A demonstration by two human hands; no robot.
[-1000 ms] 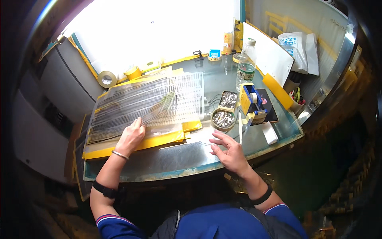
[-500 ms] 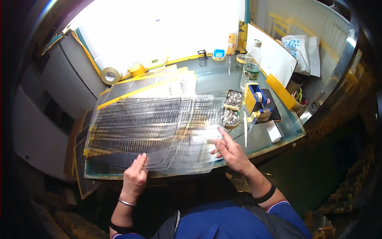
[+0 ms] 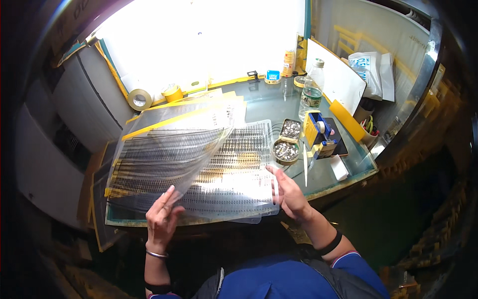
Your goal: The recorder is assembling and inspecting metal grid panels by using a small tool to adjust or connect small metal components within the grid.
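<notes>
A thin clear film sheet with rows of dark printed marks (image 3: 164,154) lies at a slant on the glass-topped table, its right part curled up. My left hand (image 3: 162,214) is closed on the near edge of this raised film, fingers on top and thumb beneath. Under the curl shows a stack of clear sheets with similar rows of small marks (image 3: 229,192), light glaring off it. My right hand (image 3: 293,197) is at the right edge of that stack, thumb above and fingers partly seen through the clear edge.
Two small tins of tiny pieces (image 3: 286,151), a blue-yellow tape dispenser (image 3: 316,130) and a clear bottle (image 3: 312,92) stand right of the sheets. Tape rolls (image 3: 140,99) sit at the back left, before a bright white panel (image 3: 199,45). The table's edge (image 3: 343,188) runs near me.
The film has curled up and leftward, uncovering more of the sheets below. My left hand moved slightly left and nearer me. My right hand's pointing finger has drawn in at the stack's edge.
</notes>
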